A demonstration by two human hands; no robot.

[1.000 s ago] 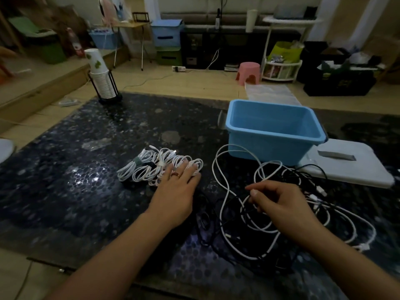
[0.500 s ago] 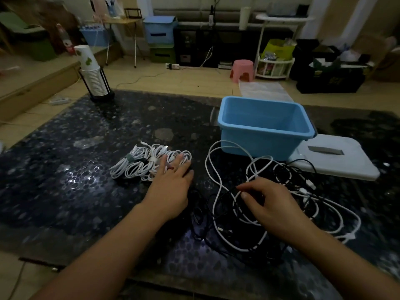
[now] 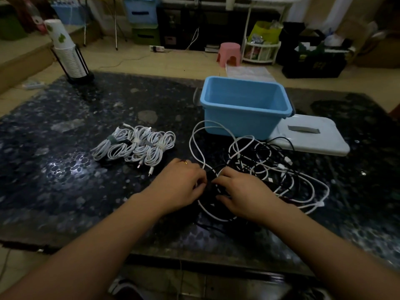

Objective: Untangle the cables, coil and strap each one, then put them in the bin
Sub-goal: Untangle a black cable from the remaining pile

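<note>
Tangled cables [image 3: 255,169] under left hand [image 3: 179,187], right hand [image 3: 242,191].

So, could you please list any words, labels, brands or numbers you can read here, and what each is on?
None can be read.
Paper cups: green marks only, no text.
Black crate: a faint yellowish mark, too blurred to read.
Bin and lid: no text visible.
</note>
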